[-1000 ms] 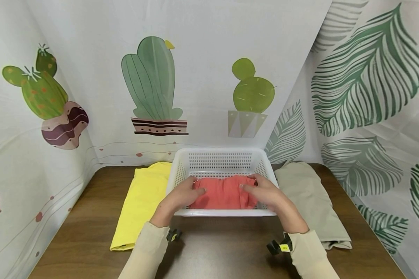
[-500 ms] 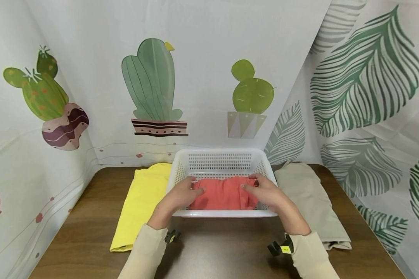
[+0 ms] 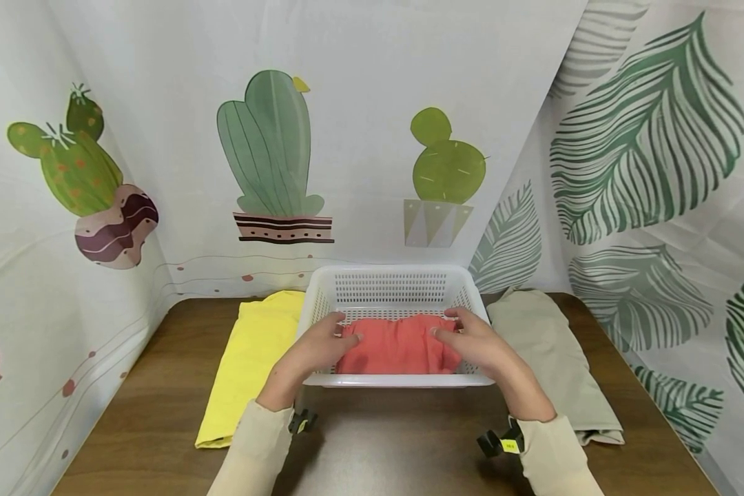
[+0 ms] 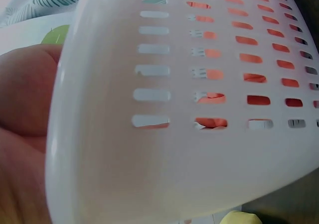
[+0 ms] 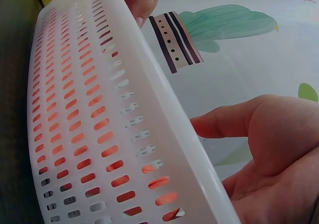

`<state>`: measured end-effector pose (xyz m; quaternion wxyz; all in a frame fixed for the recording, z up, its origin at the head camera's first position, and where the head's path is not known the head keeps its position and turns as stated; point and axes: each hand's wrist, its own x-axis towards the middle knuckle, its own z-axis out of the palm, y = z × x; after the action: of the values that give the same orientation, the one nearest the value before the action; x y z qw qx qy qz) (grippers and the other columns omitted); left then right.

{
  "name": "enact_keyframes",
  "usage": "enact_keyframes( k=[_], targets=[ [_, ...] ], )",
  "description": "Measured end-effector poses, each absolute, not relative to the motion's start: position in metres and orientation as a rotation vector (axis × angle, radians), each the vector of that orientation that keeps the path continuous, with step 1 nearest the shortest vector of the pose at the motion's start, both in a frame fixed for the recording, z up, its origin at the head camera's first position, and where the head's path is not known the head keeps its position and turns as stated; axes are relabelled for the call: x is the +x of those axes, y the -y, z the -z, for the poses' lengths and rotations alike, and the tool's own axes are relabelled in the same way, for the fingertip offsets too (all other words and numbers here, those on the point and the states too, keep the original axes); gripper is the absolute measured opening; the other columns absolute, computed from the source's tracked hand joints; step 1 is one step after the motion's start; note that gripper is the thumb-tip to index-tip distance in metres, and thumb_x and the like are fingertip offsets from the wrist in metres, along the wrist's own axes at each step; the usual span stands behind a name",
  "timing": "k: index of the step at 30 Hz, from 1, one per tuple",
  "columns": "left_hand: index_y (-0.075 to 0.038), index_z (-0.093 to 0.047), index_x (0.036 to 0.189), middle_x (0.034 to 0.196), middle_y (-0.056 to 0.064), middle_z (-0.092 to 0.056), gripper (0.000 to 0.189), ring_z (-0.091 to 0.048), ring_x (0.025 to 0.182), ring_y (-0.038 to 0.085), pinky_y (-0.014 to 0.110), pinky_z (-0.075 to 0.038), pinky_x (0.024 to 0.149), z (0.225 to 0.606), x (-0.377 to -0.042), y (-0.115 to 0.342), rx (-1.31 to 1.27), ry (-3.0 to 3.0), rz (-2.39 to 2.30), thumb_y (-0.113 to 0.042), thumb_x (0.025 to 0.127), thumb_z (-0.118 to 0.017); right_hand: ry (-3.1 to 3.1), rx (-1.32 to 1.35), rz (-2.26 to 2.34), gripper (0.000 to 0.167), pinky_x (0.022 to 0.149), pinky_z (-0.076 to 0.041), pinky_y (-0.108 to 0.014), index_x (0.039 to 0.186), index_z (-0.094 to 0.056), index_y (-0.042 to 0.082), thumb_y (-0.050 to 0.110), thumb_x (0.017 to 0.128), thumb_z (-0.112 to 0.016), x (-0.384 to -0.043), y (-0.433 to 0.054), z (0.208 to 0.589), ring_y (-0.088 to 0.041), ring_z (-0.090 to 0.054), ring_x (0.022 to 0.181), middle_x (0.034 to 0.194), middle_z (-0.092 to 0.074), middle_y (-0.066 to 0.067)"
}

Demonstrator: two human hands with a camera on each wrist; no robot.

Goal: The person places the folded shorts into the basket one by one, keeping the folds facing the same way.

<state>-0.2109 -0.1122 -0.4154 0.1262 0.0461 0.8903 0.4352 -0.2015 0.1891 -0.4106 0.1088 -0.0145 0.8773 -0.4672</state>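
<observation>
A folded red cloth (image 3: 395, 346) lies inside a white perforated plastic basket (image 3: 403, 380) in the head view. My left hand (image 3: 316, 346) is at the cloth's left end, over the basket's left front rim, with its thumb beside the fabric. At the opposite end is my right hand (image 3: 480, 344), fingers relaxed and spread, the thumb overlapping the cloth's edge. Red fabric shows through the slots of the basket wall (image 4: 149, 159) in the left wrist view. In the right wrist view, the right thumb and palm (image 5: 279, 139) appear behind the rim. Some fingertips are hidden.
A folded yellow cloth (image 3: 248, 375) lies left of the basket on the brown wooden table (image 3: 397, 441). To the right is a folded grey-beige cloth (image 3: 548, 365). White curtains (image 3: 372, 138) printed with cacti and leaves stand close behind and at the sides.
Both hands have eased slightly outward from the red cloth, the left one leftward and the right one rightward. The cloth and basket stay in place; the head view shifts slightly.
</observation>
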Motion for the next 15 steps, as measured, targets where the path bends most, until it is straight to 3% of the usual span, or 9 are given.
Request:
enact_keyframes(
  k=[5,15],
  targets=[
    [0.004,-0.045,0.155,0.144,0.025,-0.059,0.070,-0.058,0.131,0.038,0.058,-0.049,0.108,0.4136,-0.2098,0.1136,0.151,-2.596,-1.278,-0.030,0.100,-0.072,-2.578,-0.049,1.356,0.069,0.104,-0.050,-0.061,0.154,-0.041,-0.006,0.030,0.102,-0.068,-0.2001,-0.1904,0.4057,-0.046,-0.050,0.129,0.146,-0.049,-0.031],
    [0.002,-0.047,0.153,0.143,0.023,-0.060,0.068,-0.060,0.129,0.037,0.058,-0.052,0.104,0.4091,-0.2074,0.1159,0.168,-2.599,-1.285,-0.031,0.099,-0.072,-2.576,-0.024,1.348,0.067,0.106,-0.050,-0.062,0.155,-0.040,-0.004,0.029,0.103,-0.067,-0.1997,-0.1908,0.4037,-0.046,-0.050,0.131,0.149,-0.048,-0.031]
  ],
)
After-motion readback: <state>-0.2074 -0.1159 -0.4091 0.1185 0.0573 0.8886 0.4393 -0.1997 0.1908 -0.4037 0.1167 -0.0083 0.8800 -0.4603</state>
